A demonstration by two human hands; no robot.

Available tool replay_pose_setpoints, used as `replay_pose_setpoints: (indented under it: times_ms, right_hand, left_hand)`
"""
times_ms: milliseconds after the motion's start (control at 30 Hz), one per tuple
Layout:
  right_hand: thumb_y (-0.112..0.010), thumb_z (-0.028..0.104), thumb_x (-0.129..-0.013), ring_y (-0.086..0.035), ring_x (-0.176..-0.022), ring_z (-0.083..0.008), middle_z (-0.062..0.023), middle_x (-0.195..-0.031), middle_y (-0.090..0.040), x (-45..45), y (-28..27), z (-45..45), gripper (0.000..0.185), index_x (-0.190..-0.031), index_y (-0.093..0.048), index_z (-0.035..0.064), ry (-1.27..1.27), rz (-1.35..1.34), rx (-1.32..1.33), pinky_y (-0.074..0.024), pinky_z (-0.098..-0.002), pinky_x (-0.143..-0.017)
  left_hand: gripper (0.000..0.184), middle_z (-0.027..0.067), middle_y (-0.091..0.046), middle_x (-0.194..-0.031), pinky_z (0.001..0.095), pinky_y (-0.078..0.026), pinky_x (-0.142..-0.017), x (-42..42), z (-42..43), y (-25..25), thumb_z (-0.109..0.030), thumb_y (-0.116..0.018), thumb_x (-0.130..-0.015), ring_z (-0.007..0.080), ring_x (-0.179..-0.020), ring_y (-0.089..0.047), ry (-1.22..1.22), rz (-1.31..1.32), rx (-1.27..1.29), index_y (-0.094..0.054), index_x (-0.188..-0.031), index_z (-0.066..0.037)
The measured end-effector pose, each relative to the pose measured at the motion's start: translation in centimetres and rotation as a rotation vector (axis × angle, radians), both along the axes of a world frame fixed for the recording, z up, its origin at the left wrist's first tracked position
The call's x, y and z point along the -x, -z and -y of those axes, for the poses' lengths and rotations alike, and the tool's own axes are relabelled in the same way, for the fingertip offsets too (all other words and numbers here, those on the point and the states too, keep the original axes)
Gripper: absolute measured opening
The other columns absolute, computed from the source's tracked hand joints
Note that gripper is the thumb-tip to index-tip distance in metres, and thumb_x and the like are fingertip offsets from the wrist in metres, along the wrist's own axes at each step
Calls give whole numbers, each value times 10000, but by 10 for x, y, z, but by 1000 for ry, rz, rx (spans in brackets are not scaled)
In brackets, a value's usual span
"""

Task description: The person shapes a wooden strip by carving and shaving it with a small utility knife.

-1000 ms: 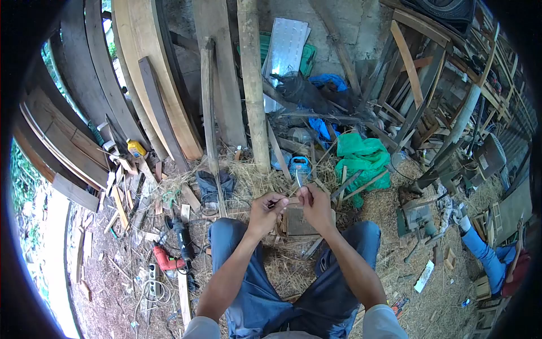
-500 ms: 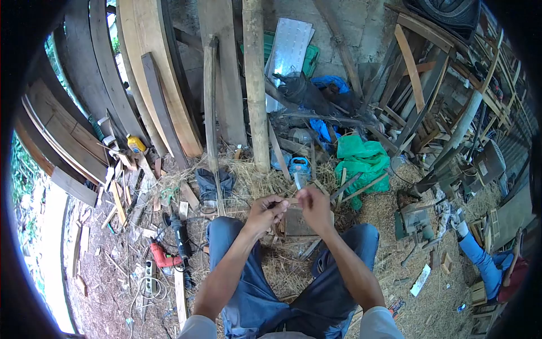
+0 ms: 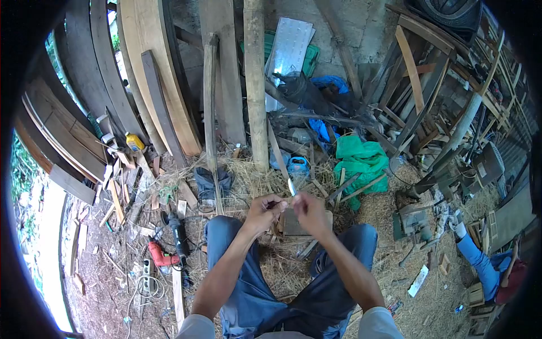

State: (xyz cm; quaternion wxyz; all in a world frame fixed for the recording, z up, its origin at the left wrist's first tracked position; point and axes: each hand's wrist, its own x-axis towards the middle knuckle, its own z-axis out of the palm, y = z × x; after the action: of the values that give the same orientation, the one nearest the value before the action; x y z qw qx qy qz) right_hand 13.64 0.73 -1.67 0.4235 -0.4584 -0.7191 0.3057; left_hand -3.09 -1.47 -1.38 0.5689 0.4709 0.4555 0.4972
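My right hand (image 3: 312,216) is closed around a knife, its bright blade (image 3: 291,186) pointing up and away from me. Close beside it, my left hand (image 3: 263,214) is pinched on a small, thin, pale strip (image 3: 287,201) that reaches toward the knife. The strip's exact kind is too small to make out. Both hands are in front of my knees, over a wooden block (image 3: 299,225) on the ground. The knife's handle is hidden inside my right fingers.
A red power drill (image 3: 162,255), a dark grinder (image 3: 179,234) and a power strip (image 3: 148,277) lie at left. Beyond my hands are a blue container (image 3: 298,166) and a green plastic bag (image 3: 361,164). Boards (image 3: 152,68) lean behind. Another person's blue sleeve (image 3: 477,260) shows at right.
My right hand has shifted slightly left and down, closer to my left hand. The knife blade has turned a little and moved left with it. My left hand has hardly moved.
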Motion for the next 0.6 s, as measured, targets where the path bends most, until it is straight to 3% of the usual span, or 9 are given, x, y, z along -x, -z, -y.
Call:
replay_pose_setpoints:
  times_ms: [233,300,367,467,600]
  right_hand:
    - [-564,64,-824,-574,-559,-281,-140,-611,-553,7,-2,3,63,-843,-589,9,11,-4,-38,-435,-364,-565]
    - [-576,77,-823,-572,-554,-283,-132,-596,-548,3,-5,5,76,-852,-587,7,13,120,50,-436,-364,-565]
    - [-531,11,-828,-489,-519,-138,-86,-588,-520,2,-1,-5,56,-811,-583,26,100,-129,66,-379,-306,-510]
    - [-552,35,-844,-474,-520,-109,-81,-580,-508,6,-1,9,52,-811,-590,22,30,91,-66,-367,-298,-501]
    - [-587,40,-809,-477,-528,-134,-86,-603,-519,0,-8,-4,28,-828,-598,24,73,-81,72,-375,-303,-517]
  left_hand:
    - [83,-20,-544,-640,221,-362,-506,-1,-2,6,-96,-646,-871,52,-551,-453,6,-2,-24,-655,-859,-14]
    - [86,-22,-548,-642,223,-368,-517,2,-2,11,-98,-649,-869,50,-560,-456,-1,-7,-31,-657,-864,-12]
    - [85,-22,-549,-644,223,-366,-519,4,-1,10,-100,-647,-870,50,-564,-457,-2,-4,-45,-658,-859,-16]
    - [85,-21,-550,-649,223,-364,-521,2,-3,12,-101,-643,-873,51,-569,-458,10,9,-54,-656,-853,-20]
    - [91,-21,-550,-657,222,-364,-525,4,-3,13,-104,-638,-876,55,-572,-460,5,-30,-73,-650,-853,-17]
